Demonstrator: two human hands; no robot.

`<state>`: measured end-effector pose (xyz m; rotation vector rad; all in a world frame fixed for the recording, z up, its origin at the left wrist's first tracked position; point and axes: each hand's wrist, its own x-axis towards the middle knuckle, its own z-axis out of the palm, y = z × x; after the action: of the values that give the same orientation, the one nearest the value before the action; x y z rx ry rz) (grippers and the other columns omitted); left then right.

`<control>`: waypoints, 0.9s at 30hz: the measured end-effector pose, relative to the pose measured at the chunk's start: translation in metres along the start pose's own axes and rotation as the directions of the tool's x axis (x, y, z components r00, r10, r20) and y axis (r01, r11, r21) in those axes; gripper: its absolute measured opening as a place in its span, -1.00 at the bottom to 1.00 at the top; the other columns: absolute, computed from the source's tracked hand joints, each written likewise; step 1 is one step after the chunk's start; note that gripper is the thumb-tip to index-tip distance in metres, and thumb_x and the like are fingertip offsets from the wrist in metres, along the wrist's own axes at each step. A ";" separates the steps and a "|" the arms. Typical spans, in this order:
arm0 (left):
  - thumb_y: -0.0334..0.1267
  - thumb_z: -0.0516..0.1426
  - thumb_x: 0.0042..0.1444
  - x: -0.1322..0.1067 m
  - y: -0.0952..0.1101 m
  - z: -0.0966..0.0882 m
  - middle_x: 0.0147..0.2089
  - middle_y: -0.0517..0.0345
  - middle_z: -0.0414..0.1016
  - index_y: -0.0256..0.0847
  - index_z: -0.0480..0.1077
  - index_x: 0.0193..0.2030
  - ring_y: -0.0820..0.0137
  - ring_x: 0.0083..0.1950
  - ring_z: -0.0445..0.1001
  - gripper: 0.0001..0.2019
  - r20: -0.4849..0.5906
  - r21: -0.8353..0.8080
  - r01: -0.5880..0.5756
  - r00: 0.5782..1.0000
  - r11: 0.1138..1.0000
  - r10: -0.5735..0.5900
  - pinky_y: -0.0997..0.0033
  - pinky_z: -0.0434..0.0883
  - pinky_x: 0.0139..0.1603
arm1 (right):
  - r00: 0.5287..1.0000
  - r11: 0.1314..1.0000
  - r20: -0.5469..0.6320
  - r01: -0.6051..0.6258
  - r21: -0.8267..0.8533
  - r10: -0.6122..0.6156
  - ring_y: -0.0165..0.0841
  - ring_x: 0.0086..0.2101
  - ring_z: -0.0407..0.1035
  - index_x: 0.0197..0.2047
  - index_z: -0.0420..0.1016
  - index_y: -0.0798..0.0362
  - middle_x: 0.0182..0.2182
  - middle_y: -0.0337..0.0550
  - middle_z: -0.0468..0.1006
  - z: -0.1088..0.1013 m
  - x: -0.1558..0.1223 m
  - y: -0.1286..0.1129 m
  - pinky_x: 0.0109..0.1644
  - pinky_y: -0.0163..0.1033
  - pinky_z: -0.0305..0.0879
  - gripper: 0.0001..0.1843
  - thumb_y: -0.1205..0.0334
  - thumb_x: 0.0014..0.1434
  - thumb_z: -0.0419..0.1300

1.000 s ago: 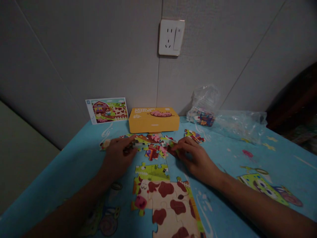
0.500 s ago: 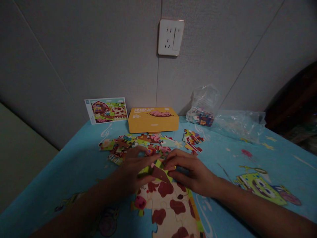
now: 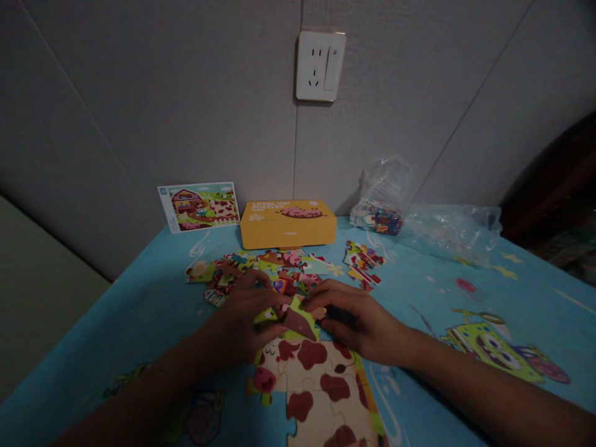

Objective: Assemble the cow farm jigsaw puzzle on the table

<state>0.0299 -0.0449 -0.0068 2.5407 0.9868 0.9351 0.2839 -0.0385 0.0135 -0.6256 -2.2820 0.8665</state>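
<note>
My left hand [image 3: 244, 316] and my right hand [image 3: 356, 316] meet at the top edge of a partly joined cow puzzle [image 3: 321, 388] on the blue table. Between their fingertips is a green and brown puzzle piece [image 3: 297, 318], pinched from both sides and tilted up against the puzzle's upper edge. Just beyond the hands lies a heap of loose puzzle pieces [image 3: 261, 270]. A smaller cluster of loose pieces [image 3: 363, 261] sits to the right of it.
A yellow puzzle box [image 3: 288, 223] stands against the wall, with a picture card [image 3: 199, 206] leaning to its left. Plastic bags [image 3: 419, 217], one with small coloured pieces, lie at the back right. The blue cartoon tablecloth [image 3: 488, 298] covers the table. A wall socket [image 3: 320, 65] is above.
Both hands came back from the loose heap toward me, bringing a green and brown piece to the cow puzzle's top edge, where they now hold it almost still.
</note>
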 end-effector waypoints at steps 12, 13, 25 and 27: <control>-0.36 0.36 -0.05 0.003 0.007 -0.007 -0.28 0.21 0.54 -0.16 0.39 -0.26 0.22 -0.02 0.34 -0.74 0.025 0.006 -0.013 1.000 1.000 0.013 0.19 0.29 0.03 | 0.998 0.997 0.028 -0.057 -0.049 0.059 -0.30 -0.08 0.41 -0.01 0.46 0.03 -0.09 -0.08 0.54 0.000 -0.002 0.000 0.00 -0.13 0.36 -0.65 0.50 0.17 0.14; -0.37 0.35 -0.05 0.003 0.008 -0.008 -0.28 0.20 0.54 -0.16 0.39 -0.26 0.21 -0.02 0.34 -0.75 0.023 0.007 -0.010 1.000 1.000 0.010 0.19 0.29 0.03 | 0.998 0.997 0.026 -0.055 -0.048 0.056 -0.30 -0.06 0.41 -0.01 0.46 0.02 -0.08 -0.08 0.55 0.000 -0.002 0.000 0.02 -0.14 0.36 -0.67 0.49 0.18 0.14; -0.34 0.33 0.02 0.002 0.005 -0.008 -0.24 0.17 0.55 -0.15 0.41 -0.21 0.23 -0.03 0.37 -0.77 0.041 -0.004 -0.036 0.999 0.999 0.036 0.14 0.29 0.09 | 0.999 0.998 0.016 -0.036 -0.043 0.037 -0.33 -0.11 0.43 -0.03 0.47 0.04 -0.15 -0.09 0.56 0.000 -0.002 0.001 -0.03 -0.19 0.38 -0.80 0.30 0.26 0.19; -0.35 0.30 0.03 0.002 0.006 -0.010 -0.25 0.16 0.55 -0.15 0.41 -0.23 0.22 -0.04 0.39 -0.81 0.041 0.002 -0.029 0.999 1.000 0.029 0.13 0.30 0.08 | 0.999 0.998 0.017 -0.040 -0.048 0.041 -0.33 -0.11 0.43 -0.02 0.47 0.04 -0.14 -0.08 0.56 -0.001 -0.001 0.001 -0.03 -0.19 0.37 -0.80 0.29 0.27 0.19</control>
<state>0.0282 -0.0479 0.0045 2.5721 0.9430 0.8866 0.2855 -0.0384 0.0126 -0.6898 -2.3198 0.8417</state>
